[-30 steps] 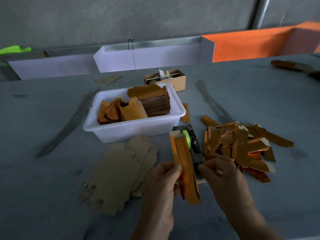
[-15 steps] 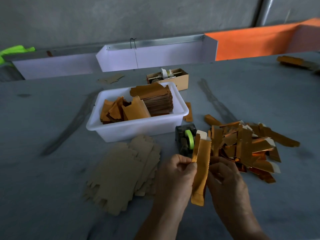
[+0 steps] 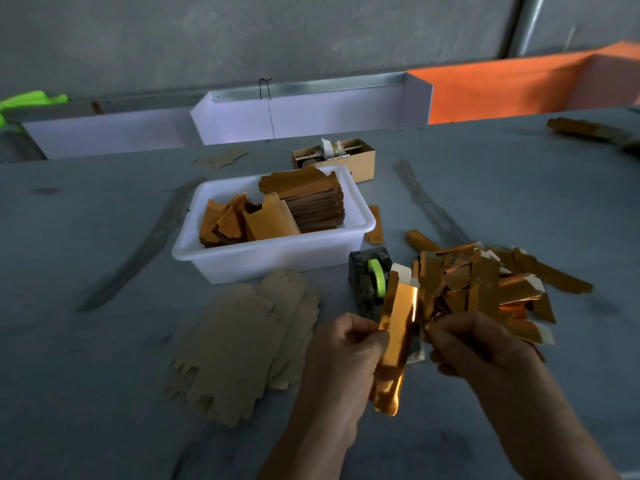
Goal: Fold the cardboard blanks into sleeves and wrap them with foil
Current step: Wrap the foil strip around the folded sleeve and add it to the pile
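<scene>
Got one foil-wrapped sleeve (image 3: 393,344) standing upright in the air over the near edge of the bench (image 3: 86,375). My left hand (image 3: 341,355) has it pinched along the left long edge about halfway up; my right hand (image 3: 474,348) is curled in at the right edge, looks like it's pinching the foil flap there, though the fingertips are hidden. It should weigh next to nothing. The foil is slick and creases if you squeeze, and I'd guess the hollow card crushes easily, so I'd hold it by the folded edges, not the flat faces. Tape dispenser (image 3: 370,282) sits just behind it, finished pile (image 3: 485,282) to the right, plain cardboard blanks (image 3: 249,348) to the left, white tub (image 3: 277,258) of foil pieces behind those.
</scene>
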A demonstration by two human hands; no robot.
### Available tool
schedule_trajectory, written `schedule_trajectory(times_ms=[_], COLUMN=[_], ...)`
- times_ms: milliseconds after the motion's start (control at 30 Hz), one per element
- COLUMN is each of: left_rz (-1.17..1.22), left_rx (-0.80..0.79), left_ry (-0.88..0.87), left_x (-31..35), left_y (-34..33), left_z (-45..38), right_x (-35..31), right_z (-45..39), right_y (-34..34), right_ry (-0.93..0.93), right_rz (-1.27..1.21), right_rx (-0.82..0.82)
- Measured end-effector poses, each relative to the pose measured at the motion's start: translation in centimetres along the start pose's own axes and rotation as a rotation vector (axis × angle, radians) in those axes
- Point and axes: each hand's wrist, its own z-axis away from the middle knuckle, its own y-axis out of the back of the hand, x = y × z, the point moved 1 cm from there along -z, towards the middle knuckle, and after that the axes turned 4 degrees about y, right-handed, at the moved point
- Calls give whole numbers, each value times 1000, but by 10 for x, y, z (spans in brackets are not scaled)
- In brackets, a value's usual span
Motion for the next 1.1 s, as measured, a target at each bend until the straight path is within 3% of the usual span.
schedule_trajectory(times_ms=[167, 400, 567, 867, 1100], left_rz=[91, 143, 172, 126, 27], left_rx=[-45, -95, -123, -165, -17], left_ry=[45, 53, 45, 73, -47], left_x=[1, 4, 10, 14, 5], left_y=[2, 5, 3, 6, 4], left_z=[6, 14, 20, 24, 23], right_x=[-22, -25, -26, -25, -28], right_z=[1, 1, -2, -3, 1], right_y=[-2, -5, -5, -9, -16], right_ry=[71, 127, 148, 103, 122], right_rz=[56, 261, 265, 332, 443], right_rx=[-233, -214, -114, -116, -77])
